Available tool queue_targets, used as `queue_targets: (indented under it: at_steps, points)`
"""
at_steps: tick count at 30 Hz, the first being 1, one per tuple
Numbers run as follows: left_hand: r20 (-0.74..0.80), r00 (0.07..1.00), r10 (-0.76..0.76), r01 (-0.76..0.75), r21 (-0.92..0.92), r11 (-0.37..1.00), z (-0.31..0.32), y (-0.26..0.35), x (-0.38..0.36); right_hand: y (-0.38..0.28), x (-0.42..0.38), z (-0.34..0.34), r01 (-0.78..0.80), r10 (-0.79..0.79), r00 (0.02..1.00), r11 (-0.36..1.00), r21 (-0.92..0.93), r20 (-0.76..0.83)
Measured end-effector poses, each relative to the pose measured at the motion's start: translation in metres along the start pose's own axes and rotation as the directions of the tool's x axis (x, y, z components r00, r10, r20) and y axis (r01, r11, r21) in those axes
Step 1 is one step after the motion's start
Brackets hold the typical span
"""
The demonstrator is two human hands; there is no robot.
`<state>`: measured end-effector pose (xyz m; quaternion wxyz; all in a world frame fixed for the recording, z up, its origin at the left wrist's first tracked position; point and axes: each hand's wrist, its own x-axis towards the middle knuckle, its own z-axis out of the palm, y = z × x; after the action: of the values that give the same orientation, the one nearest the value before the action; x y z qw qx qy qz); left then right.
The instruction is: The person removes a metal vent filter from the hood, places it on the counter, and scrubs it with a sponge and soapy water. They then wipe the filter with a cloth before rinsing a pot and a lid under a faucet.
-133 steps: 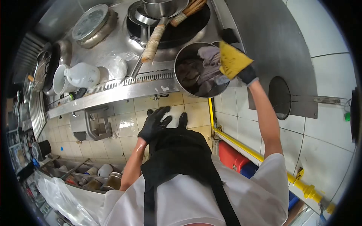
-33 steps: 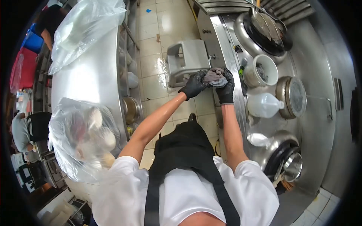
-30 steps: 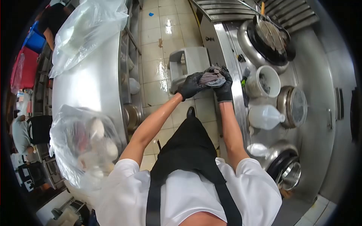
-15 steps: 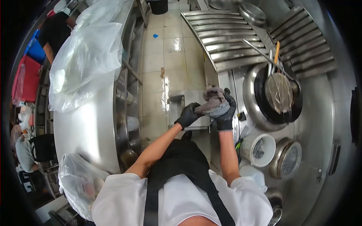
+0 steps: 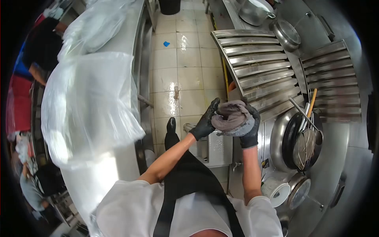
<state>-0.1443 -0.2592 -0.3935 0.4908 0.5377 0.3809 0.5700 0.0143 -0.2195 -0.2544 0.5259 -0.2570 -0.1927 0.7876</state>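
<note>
Relative to the earlier frame, the cloth (image 5: pixel 233 123) had changed from an extended strip to a coiled bundle, at 1 o'clock from the torso. The left hand (image 5: pixel 206 124), partly spread, touched its 9 o'clock edge; the right hand (image 5: pixel 252 130) clasped its 3 o'clock side.

This place is a commercial kitchen, which can be seen from the long steel counter (image 5: pixel 127 160) on the left side and the steel cooking range on the right side. On the range there is a black wok (image 5: pixel 294 144) with a wire strainer (image 5: pixel 304 149) and a ladle (image 5: pixel 318 137) in it, and near them stand slatted metal racks (image 5: pixel 260 65) and a big metal pot (image 5: pixel 254 12). The floor (image 5: pixel 189 79) between has pale tiles and looks wet in some places, and at the far left other people in the room can be seen, one of them in a black top (image 5: pixel 41 43).
</note>
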Motion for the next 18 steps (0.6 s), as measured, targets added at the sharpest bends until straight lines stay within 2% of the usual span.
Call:
queue_targets:
  at_steps: [1,3,5,7,8,9,10,11,13,14,15,16,17,18]
  points:
    - [0.020,1.000,-0.018,0.018,-0.019,1.000,-0.022,-0.007,0.014,0.011,0.020,0.009,-0.020,0.019,0.999,0.999,-0.025,-0.035]
    - [0.154,0.988,-0.029,0.015,0.090,0.996,-0.065,-0.018,0.047,0.030,0.060,0.031,-0.026,0.022,0.996,0.999,-0.047,-0.085]
    - [0.124,0.992,-0.011,-0.001,0.093,0.996,-0.103,-0.027,0.072,0.055,0.098,0.065,-0.011,-0.022,0.996,0.924,-0.382,-0.081]
    - [0.087,0.981,-0.176,0.152,0.228,0.962,-0.145,-0.051,0.096,0.066,0.129,0.102,-0.030,-0.017,0.994,0.904,-0.427,-0.106]
    - [0.101,0.976,-0.192,0.164,0.231,0.959,-0.163,-0.054,0.111,0.075,0.144,0.111,-0.048,0.008,0.989,0.959,-0.280,-0.144]
    - [0.071,0.994,-0.084,0.049,0.390,0.920,-0.181,-0.057,0.124,0.087,0.156,0.118,-0.060,0.038,0.983,0.991,-0.118,-0.179]
    - [0.058,0.998,0.031,-0.057,0.539,0.840,-0.198,-0.059,0.134,0.094,0.166,0.120,-0.051,0.027,0.989,0.985,-0.166,-0.143]
    - [0.057,0.998,0.008,-0.037,0.546,0.837,-0.215,-0.047,0.142,0.101,0.177,0.122,-0.066,0.042,0.987,0.986,-0.150,-0.155]
    - [-0.023,0.997,-0.079,0.080,0.488,0.869,-0.240,-0.017,0.158,0.113,0.196,0.123,-0.054,0.038,0.989,0.993,-0.107,-0.144]
    - [-0.041,0.999,0.023,-0.002,0.455,0.890,-0.253,-0.029,0.164,0.124,0.208,0.119,0.033,-0.091,0.989,0.906,-0.421,-0.119]
    - [-0.054,0.998,0.022,0.005,0.461,0.888,-0.266,-0.032,0.168,0.130,0.223,0.114,0.025,-0.079,0.990,0.907,-0.420,-0.113]
    - [-0.152,0.980,-0.127,0.151,0.159,0.976,-0.278,-0.031,0.172,0.132,0.239,0.112,-0.037,-0.010,0.983,0.968,-0.249,-0.183]
    - [-0.192,0.937,-0.293,0.262,-0.169,0.950,-0.287,-0.029,0.176,0.132,0.254,0.111,-0.087,0.069,0.968,0.994,-0.065,-0.241]
    - [-0.214,0.904,-0.371,0.315,-0.255,0.914,-0.293,-0.027,0.181,0.133,0.267,0.111,-0.131,0.133,0.967,0.991,0.023,-0.216]
